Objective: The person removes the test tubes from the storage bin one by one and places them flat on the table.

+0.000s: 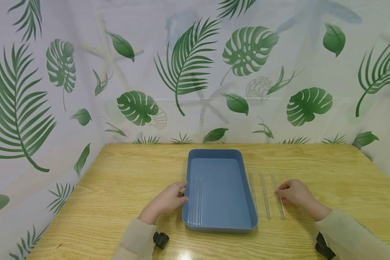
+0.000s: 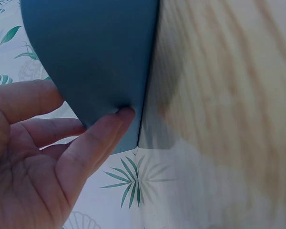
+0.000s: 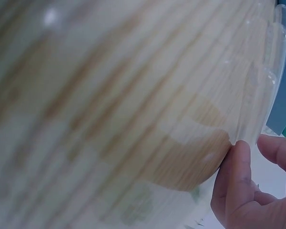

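A shallow blue tray (image 1: 227,195) lies on the wooden table. Several clear tubes (image 1: 195,204) with rounded ends lie side by side along its left inner side. My left hand (image 1: 170,198) grips the tray's left wall; in the left wrist view its thumb presses the outer face while other fingers reach the rim. Right of the tray, three clear test tubes lie spaced apart: one (image 1: 253,191) beside the wall, another (image 1: 265,196) in the middle, and the rightmost (image 1: 280,207). My right hand (image 1: 295,195) pinches that rightmost test tube around its middle, between thumb and fingers.
The wood-grain table (image 1: 126,169) reaches back to a white cloth (image 1: 201,83) printed with green leaves, which also hangs at the left. Black wrist devices (image 1: 160,240) sit below both sleeves.
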`<state>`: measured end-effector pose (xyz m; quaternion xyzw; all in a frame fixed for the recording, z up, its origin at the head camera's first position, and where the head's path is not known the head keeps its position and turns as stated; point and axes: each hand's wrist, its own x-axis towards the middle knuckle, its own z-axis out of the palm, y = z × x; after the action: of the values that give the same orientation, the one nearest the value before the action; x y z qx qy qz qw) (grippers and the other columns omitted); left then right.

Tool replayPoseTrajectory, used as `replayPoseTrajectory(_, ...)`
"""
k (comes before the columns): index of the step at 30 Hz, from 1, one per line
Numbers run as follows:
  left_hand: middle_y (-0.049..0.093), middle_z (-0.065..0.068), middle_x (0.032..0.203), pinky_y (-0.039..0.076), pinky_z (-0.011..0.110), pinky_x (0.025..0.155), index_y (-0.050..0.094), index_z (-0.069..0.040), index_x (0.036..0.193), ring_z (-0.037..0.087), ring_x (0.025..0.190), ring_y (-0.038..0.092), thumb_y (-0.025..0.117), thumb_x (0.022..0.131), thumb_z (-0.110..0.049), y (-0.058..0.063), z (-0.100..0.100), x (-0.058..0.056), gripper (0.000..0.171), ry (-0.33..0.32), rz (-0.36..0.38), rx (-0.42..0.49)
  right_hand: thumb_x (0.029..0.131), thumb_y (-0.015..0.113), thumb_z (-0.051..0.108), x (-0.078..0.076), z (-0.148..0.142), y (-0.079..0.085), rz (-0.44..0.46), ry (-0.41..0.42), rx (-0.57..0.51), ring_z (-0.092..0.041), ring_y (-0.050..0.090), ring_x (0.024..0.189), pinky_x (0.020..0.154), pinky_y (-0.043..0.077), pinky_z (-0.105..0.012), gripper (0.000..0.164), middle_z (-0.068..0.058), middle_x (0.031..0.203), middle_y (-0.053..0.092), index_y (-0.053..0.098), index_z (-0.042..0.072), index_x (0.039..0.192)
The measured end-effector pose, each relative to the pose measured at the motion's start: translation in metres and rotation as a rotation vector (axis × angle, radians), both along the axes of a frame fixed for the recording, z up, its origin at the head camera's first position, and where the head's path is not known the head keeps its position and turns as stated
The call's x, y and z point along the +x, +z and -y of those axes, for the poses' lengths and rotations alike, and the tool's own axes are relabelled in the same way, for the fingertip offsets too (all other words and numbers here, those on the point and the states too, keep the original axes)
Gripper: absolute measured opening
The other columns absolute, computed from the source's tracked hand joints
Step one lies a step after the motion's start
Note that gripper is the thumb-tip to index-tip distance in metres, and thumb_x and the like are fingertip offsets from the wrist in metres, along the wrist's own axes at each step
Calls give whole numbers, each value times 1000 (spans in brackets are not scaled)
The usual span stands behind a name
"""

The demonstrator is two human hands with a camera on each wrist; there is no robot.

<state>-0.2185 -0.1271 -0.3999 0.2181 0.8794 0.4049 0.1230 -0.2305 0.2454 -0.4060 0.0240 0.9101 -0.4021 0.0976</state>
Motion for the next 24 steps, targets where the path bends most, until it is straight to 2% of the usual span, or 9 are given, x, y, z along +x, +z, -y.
replayPoseTrajectory(15, 32, 32, 130, 47, 37, 82, 27, 18, 129, 39, 104, 50, 50, 87, 3, -2, 0, -2, 51, 4, -2, 3, 83, 57, 6, -1, -2, -1, -3, -8, 10, -18, 59, 65, 57, 52, -30, 28, -18, 81, 57, 53, -19, 95)
replayPoseTrajectory(24, 31, 32, 131, 47, 37, 82, 27, 18, 129, 39, 104, 50, 50, 87, 2, -2, -1, -1, 51, 7, -8, -11, 83, 56, 6, 1, -4, -1, 1, -4, -9, -23, 60, 69, 60, 53, -32, 30, -22, 85, 56, 52, -20, 97)
